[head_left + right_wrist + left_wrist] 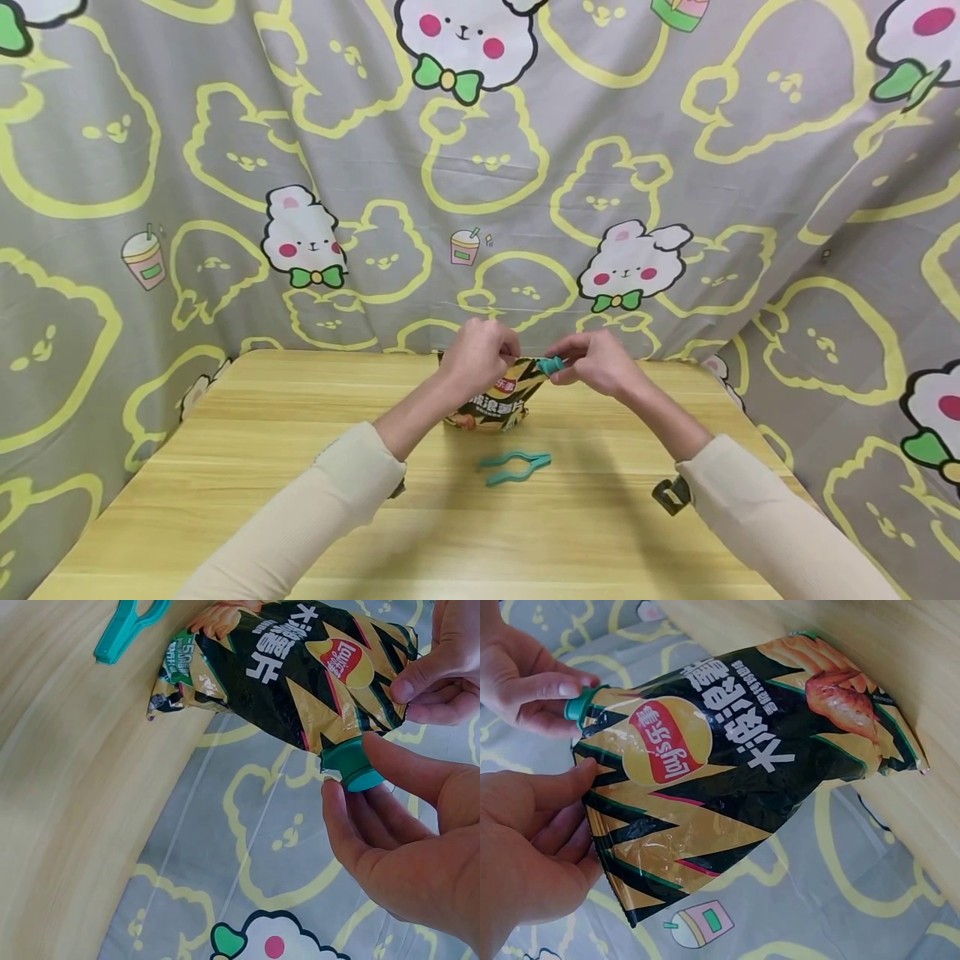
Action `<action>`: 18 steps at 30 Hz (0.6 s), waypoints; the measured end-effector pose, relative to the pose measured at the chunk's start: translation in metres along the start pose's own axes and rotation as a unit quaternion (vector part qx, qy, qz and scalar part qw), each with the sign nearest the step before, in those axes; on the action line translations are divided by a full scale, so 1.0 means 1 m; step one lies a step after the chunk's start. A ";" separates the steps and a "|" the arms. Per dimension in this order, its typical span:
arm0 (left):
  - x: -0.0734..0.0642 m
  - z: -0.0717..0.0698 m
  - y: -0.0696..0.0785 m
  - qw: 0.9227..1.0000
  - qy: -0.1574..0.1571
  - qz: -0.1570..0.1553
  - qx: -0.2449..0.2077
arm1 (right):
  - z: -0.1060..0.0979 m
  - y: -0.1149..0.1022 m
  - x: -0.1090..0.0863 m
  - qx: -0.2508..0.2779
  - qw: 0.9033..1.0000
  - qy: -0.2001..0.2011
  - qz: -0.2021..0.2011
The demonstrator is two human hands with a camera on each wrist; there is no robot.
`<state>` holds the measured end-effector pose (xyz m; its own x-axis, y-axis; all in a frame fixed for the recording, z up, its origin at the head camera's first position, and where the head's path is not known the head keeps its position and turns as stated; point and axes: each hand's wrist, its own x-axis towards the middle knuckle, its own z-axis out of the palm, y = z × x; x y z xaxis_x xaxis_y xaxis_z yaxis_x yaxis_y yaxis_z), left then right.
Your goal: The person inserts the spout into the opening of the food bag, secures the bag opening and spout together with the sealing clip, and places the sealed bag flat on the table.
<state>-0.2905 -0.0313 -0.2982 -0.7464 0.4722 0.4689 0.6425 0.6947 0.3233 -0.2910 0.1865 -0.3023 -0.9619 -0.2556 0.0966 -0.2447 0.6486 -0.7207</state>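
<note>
A black-and-gold bag of potato chips point(487, 410) stands toward the back of the table, its red-and-yellow label facing me. My left hand point(480, 358) pinches the bag's top edge between thumb and fingers; in the left wrist view, the thumb lies on the front of the bag. At the bag's top right corner sits a round teal cap-like spout point(352, 761). The thumb and fingers of my right hand point(412, 817) hold this spout around its sides. On the table in front of the bag lies a teal tong-shaped clip point(538, 461), its two arms spread.
The wooden table point(315, 542) reaches back to a grey curtain point(480, 225) with yellow outlines and white rabbit faces, which also hangs on both sides. A dark wrist mount point(671, 495) juts from beneath the right sleeve.
</note>
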 end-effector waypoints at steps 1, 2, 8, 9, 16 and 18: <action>0.000 0.000 0.000 1.000 0.000 0.000 0.000 | 0.000 0.000 0.000 0.001 1.000 0.000 0.000; 0.000 0.000 0.000 1.000 0.000 0.001 -0.001 | 0.000 0.001 0.000 0.003 1.000 0.000 0.000; -0.001 0.000 0.000 1.000 -0.002 -0.001 -0.003 | -0.001 0.003 -0.001 0.012 1.000 -0.004 0.000; -0.001 0.000 0.000 1.000 -0.002 0.000 -0.002 | -0.001 0.003 -0.001 0.012 1.000 -0.005 0.000; -0.002 -0.001 0.000 1.000 0.002 0.006 -0.005 | -0.002 0.002 -0.003 0.019 1.000 0.002 0.006; -0.002 -0.001 0.000 1.000 0.004 0.008 -0.003 | -0.002 0.003 -0.003 0.022 1.000 0.003 0.006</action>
<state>-0.2890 -0.0328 -0.2984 -0.7345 0.4791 0.4806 0.6557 0.6836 0.3205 -0.2891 0.1903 -0.3032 -0.9653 -0.2442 0.0921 -0.2284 0.6194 -0.7511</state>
